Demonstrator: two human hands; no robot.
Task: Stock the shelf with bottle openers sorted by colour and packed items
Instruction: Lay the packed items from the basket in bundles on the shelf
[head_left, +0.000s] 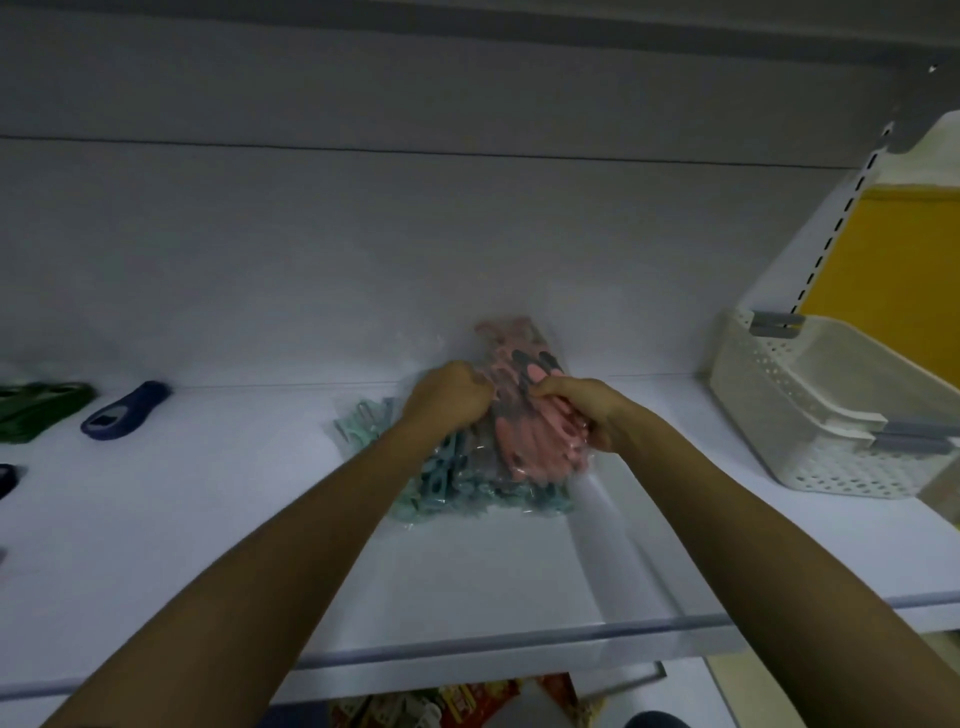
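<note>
On the far left of the white shelf (208, 519) lies a bundle of dark green items (36, 410), partly cut off by the frame edge. Just to its right rests a single dark blue bottle opener (122, 412), lying flat with its handle pointing toward the back wall. Another dark blue piece (8, 480) peeks in at the left edge below it, too clipped to identify.

Toward the middle, the left hand (449, 395) is curled into a closed grip, its fingers pinching the clear plastic at the top of a packed bundle. Beneath and to the left of that hand lies a clear pack of teal bottle openers (431, 486), flat on the shelf and extending toward the front edge.

The right hand (582, 410) is likewise closed, its fingers wrapped around a clear pack of pink bottle openers (524, 441). This pink pack sits between the two hands, resting on top of the teal pack and leaning back toward the wall, with its upper end rising above the knuckles. Both hands touch the plastic wrapping and sit very near each other.

Well apart on the right stands a white perforated basket (810, 415) on the shelf, beside the slotted upright (831, 228).
</note>
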